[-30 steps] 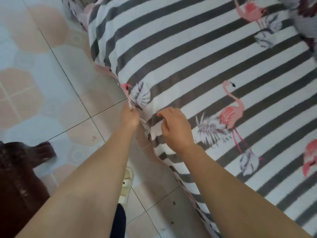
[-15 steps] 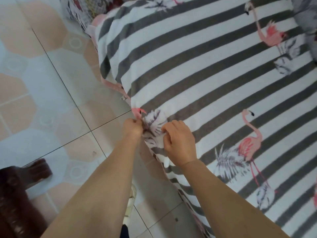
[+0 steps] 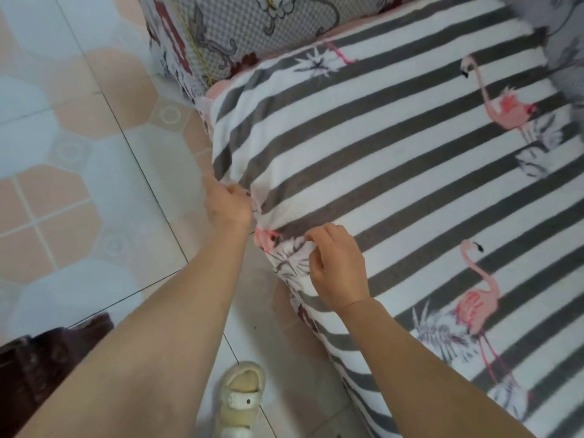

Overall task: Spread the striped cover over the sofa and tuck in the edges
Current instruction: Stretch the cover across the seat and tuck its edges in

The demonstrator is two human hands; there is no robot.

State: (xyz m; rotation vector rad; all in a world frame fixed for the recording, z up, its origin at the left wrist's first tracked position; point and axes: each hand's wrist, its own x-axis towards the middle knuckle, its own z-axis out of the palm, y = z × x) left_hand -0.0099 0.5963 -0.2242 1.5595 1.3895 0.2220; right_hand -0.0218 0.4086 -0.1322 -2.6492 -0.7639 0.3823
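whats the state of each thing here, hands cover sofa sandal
striped cover: spread flat over the seat, front corner bunched and not yet tucked
left hand: grips the cover's edge at the corner
right hand: pinches the bunched fabric on top of the corner
sofa arm: upright, floral fabric uncovered
sandal: flat on the tiled floor

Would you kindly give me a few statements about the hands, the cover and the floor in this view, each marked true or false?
1. Both hands grip the striped cover at the cushion's front corner. True: left hand, right hand.
2. The cover shows blue parrots. False: pink flamingos.
3. A pale sandal shows on the tiled floor between the forearms. True.
4. The cover lies bunched on the floor. False: it is spread over the seat cushion.
5. The right hand rests flat and open. False: its fingers pinch the fabric.
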